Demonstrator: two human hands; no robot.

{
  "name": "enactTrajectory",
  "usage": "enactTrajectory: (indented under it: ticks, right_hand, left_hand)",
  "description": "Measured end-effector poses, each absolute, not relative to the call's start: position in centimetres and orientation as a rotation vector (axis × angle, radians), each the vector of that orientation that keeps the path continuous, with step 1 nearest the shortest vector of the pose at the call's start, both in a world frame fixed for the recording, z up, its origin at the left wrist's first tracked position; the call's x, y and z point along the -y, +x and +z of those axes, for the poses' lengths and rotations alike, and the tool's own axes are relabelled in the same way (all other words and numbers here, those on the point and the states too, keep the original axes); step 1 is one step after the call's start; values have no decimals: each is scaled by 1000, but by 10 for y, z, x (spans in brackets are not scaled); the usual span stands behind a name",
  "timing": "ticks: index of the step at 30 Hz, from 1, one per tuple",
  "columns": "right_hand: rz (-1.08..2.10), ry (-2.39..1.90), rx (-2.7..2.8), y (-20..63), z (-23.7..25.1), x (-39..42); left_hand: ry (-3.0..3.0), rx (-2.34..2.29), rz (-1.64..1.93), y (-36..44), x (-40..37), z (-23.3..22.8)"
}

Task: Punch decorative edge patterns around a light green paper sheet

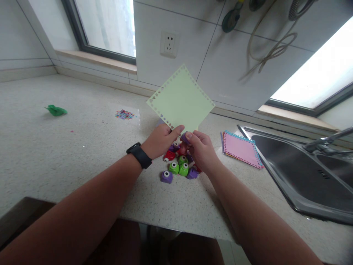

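Note:
A pale green sheet of paper (182, 97) is held up cornerwise, with small shapes punched along its edges. My left hand (162, 139) is closed on its lower left edge, thumb on top. In my right hand (202, 149) is a purple craft punch (185, 137), thumb pressed on it, at the sheet's lower corner. Part of that punch is hidden by the fingers. Under and between the hands lie several more craft punches: green ones (183, 169), red ones (169, 156) and a purple one (167, 177) nearest the counter's front edge.
To the right, a stack of punched coloured sheets (241, 149) lies beside the steel sink (289, 176). Left of the hands is a heap of colourful paper bits (124, 115). Farther left sits a crumpled green piece (56, 110). A wall socket (169, 44) is above the counter (91, 147).

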State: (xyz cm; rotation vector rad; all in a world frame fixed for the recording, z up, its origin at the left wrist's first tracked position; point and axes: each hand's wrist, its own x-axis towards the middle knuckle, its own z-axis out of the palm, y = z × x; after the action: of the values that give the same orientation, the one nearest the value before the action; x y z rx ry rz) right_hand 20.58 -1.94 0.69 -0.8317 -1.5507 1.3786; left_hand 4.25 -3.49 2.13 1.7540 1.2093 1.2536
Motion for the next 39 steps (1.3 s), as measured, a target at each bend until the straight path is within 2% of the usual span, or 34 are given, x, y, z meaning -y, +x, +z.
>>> enactTrajectory:
  ticks: [23,39]
  right_hand:
    - [1314,-866,1553,204,9,23]
    - [1392,-837,1537,209,11,18]
  left_hand:
    - [1794,-1180,1270,42,34,21]
    - [1671,-1164,1266,42,36,22]
